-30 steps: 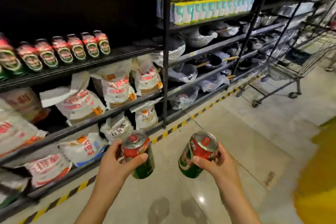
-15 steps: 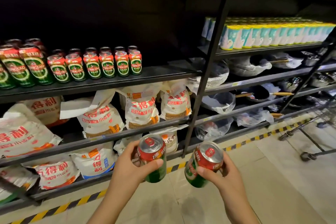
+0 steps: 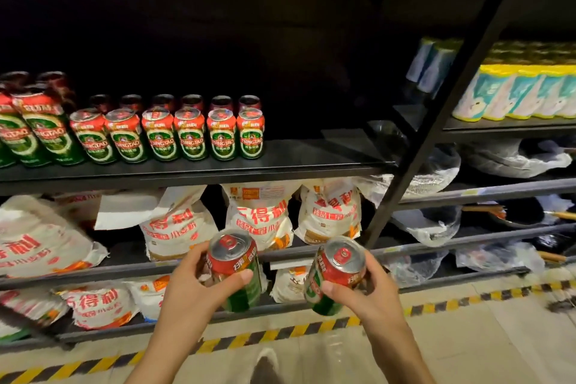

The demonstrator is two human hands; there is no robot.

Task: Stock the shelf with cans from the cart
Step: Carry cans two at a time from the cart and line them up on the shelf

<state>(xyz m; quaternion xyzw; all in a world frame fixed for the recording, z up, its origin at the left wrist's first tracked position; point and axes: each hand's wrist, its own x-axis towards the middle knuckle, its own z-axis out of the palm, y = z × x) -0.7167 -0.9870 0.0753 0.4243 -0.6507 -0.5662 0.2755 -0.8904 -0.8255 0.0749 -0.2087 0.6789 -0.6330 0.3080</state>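
Left fingers: the thumb (image 3: 232, 282) is wrapped across the front of a red-and-green aluminium beer can with a silver top (image 3: 236, 268), the other fingers curled behind it
Left hand: the left hand (image 3: 190, 296) grips that can by its upper half, held roughly upright with the top tipped slightly toward the camera
Right fingers: the thumb (image 3: 335, 288) presses over the label of a second red-and-green beer can with a silver top (image 3: 335, 274), the remaining fingers cupped round its far side
Right hand: the right hand (image 3: 372, 293) holds this can tilted, top leaning right and base to the lower left
Cans in hand: both are in the air in front of the lower shelves, near each other but apart, below the level of the stocked row
Stocked row: a line of matching red-and-green beer cans (image 3: 190, 134) stands upright on the black metal shelf board (image 3: 311, 162), two deep, with taller cans at the far left; the right part of the board is bare
Below: white printed flour sacks with red lettering (image 3: 260, 215) lean on the two lower shelves
Right bay: yellow-and-teal packaged rolls (image 3: 517, 93) sit in a row past the black upright post (image 3: 436, 121), with plastic-wrapped pans beneath
Floor: yellow-and-black hazard tape (image 3: 280, 332) runs along the shelf base
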